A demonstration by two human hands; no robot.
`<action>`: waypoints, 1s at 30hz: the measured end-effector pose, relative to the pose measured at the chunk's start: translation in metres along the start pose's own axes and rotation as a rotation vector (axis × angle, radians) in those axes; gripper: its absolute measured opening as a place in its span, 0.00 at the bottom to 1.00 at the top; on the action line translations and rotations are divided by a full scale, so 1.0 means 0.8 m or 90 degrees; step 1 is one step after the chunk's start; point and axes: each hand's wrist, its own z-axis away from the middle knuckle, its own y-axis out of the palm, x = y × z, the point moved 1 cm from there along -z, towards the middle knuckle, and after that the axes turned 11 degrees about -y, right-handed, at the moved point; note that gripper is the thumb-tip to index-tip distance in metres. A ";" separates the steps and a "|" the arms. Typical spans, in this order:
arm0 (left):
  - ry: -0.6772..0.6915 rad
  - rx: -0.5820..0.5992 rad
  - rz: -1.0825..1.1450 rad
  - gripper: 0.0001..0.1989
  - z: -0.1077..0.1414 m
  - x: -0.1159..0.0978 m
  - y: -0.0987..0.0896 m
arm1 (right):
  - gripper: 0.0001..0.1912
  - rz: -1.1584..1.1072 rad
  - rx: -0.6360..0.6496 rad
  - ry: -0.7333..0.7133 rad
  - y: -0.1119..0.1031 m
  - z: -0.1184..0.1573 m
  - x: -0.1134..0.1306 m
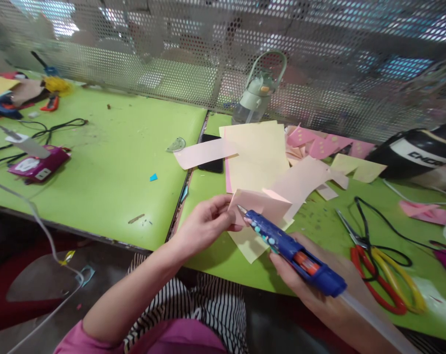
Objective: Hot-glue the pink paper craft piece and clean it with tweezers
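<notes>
My left hand (211, 221) pinches the left edge of a folded pink paper piece (261, 206) above the table's front edge. In my right hand (318, 290) is a blue hot glue gun (289, 246), its metal tip close to the pink paper's left part; whether it touches I cannot tell. A glue stick (373, 314) trails from its back end. Under and behind the folded piece lie cream paper sheets (255, 152) and a long pale pink strip (304, 182). Another pink strip (204, 153) crosses a black phone (211, 162).
Red-and-yellow-handled scissors (377, 275) and a black cord lie at the right. A water bottle (254, 101) stands before the perforated metal screen (171, 59). Pink paper cutouts (326, 142) and a black bag (414, 152) lie behind. A purple power adapter (40, 164) sits at the left.
</notes>
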 end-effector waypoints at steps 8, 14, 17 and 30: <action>0.003 0.000 -0.004 0.11 0.000 0.001 -0.001 | 0.08 0.001 -0.006 0.031 0.001 0.000 0.008; 0.006 -0.008 -0.017 0.12 0.001 -0.001 -0.001 | 0.08 -0.016 -0.001 0.048 0.000 0.001 0.009; 0.016 -0.001 -0.016 0.12 0.001 0.000 -0.001 | 0.08 -0.022 0.000 0.044 -0.001 0.002 0.007; 0.009 -0.002 -0.017 0.12 -0.001 0.000 0.000 | 0.10 -0.040 0.011 0.079 -0.004 -0.001 0.010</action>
